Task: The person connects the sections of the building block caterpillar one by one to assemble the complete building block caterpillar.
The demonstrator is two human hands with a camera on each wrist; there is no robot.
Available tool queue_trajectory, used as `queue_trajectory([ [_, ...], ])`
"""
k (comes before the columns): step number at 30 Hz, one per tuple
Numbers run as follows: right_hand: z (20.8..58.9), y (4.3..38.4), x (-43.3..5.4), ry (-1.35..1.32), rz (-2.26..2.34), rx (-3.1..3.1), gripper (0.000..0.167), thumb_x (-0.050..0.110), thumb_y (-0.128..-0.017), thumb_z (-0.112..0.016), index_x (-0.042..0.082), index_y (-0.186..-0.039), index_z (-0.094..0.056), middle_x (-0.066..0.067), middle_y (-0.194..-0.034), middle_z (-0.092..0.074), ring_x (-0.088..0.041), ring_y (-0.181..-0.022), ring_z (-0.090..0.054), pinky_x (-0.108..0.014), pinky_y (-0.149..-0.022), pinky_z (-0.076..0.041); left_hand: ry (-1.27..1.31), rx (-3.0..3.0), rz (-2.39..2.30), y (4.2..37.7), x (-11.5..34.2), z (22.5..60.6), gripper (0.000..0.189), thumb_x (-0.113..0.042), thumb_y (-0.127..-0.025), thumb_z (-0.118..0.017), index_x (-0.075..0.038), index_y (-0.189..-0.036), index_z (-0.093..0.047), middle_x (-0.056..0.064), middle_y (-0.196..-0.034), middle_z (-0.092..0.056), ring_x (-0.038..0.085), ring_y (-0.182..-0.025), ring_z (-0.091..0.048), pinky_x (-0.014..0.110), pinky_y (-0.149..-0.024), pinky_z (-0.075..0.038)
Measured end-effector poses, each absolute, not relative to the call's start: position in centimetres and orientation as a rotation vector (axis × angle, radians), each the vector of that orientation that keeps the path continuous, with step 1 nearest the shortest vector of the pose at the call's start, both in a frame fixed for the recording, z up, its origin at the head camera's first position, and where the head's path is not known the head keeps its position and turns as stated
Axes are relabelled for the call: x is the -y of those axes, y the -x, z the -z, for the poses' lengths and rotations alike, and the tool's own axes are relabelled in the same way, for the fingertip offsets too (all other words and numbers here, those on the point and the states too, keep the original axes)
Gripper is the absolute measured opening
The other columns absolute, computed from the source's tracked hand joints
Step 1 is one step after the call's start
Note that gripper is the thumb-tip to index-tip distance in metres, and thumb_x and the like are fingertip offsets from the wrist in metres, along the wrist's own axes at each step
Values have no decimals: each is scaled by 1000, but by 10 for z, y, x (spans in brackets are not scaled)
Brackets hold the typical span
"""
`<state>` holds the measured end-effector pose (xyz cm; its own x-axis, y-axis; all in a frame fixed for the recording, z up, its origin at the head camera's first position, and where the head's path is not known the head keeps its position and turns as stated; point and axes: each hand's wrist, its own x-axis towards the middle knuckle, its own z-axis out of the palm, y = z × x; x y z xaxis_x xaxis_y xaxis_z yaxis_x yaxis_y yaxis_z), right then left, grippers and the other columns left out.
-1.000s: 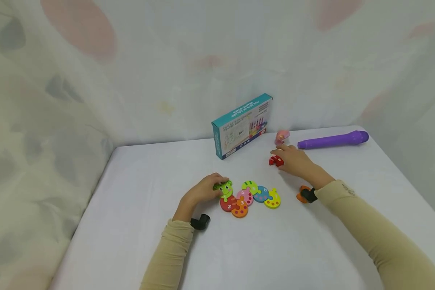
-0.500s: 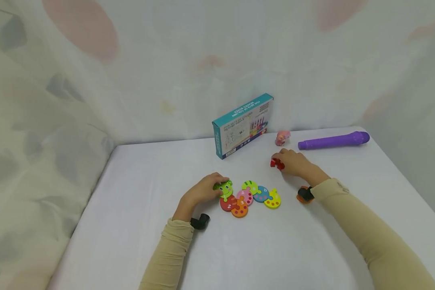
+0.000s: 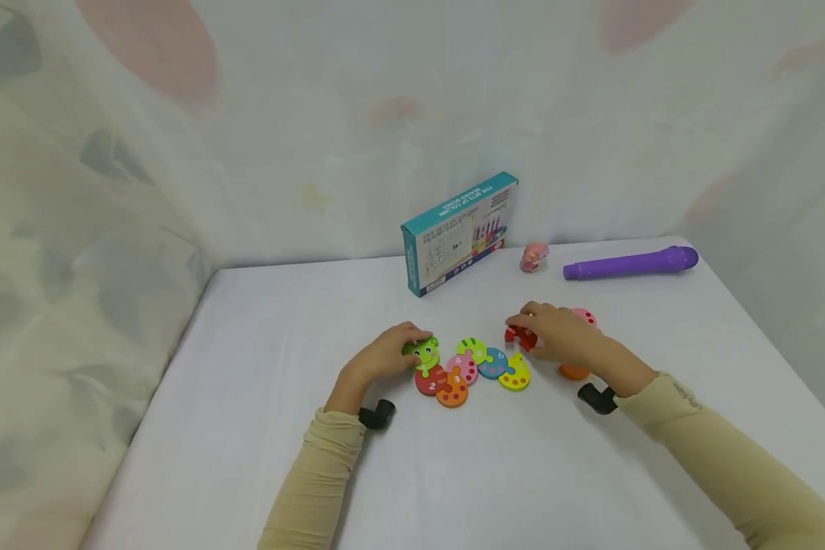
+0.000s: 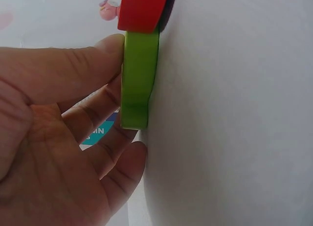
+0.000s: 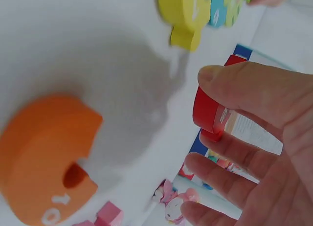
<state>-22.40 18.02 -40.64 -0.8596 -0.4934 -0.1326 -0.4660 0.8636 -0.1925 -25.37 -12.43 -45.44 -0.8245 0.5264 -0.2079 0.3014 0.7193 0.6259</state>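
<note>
My left hand [image 3: 387, 351] pinches the green smiling caterpillar-head puzzle piece [image 3: 426, 354] at its left side, thumb on one side and fingers on the other. Linked to the head is a chain of numbered pieces: red 2 [image 3: 429, 381], orange 3 [image 3: 452, 392], pink 4, light green, blue and yellow [image 3: 515, 373]. My right hand [image 3: 560, 336] grips a loose red puzzle piece [image 5: 210, 108] between thumb and fingers, above the table and just behind the chain's yellow end. Part of the red piece is hidden by my thumb.
An orange piece marked 10 [image 5: 49, 157] and a pink piece [image 3: 583, 316] lie by my right hand, partly covered by it. Farther back stand a teal-and-white box [image 3: 461, 237] and a small pink figurine [image 3: 534, 257]. A purple toy microphone [image 3: 631, 264] lies at the back right.
My right hand has closed on the red piece, picked it up and brought it nearer the chain's yellow end. A pink piece has come into sight behind that hand. The left hand stays put.
</note>
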Motion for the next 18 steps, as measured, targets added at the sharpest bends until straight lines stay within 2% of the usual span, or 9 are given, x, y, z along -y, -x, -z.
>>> queue_trajectory([
  [8, 413, 211, -179, 753, 174, -2872, 51, 21, -76, -75, 13, -124, -58, -11, -113, -56, -25, -96, -53, -42, -77, -50, -635, -2562, -814, 254, 124, 455, 45, -13, -86, -64, -16, -129, -55, 1, -116, -54, 15, -106, -49, 33, -97, -41],
  [18, 417, 210, -179, 763, 149, -2874, 51, 21, -76, -74, 15, -124, -58, -11, -115, -56, -26, -97, -53, -43, -78, -50, -643, -2557, -814, 254, 124, 456, 45, -14, -86, -64, -16, -130, -55, 1, -117, -54, 15, -107, -49, 34, -97, -41],
])
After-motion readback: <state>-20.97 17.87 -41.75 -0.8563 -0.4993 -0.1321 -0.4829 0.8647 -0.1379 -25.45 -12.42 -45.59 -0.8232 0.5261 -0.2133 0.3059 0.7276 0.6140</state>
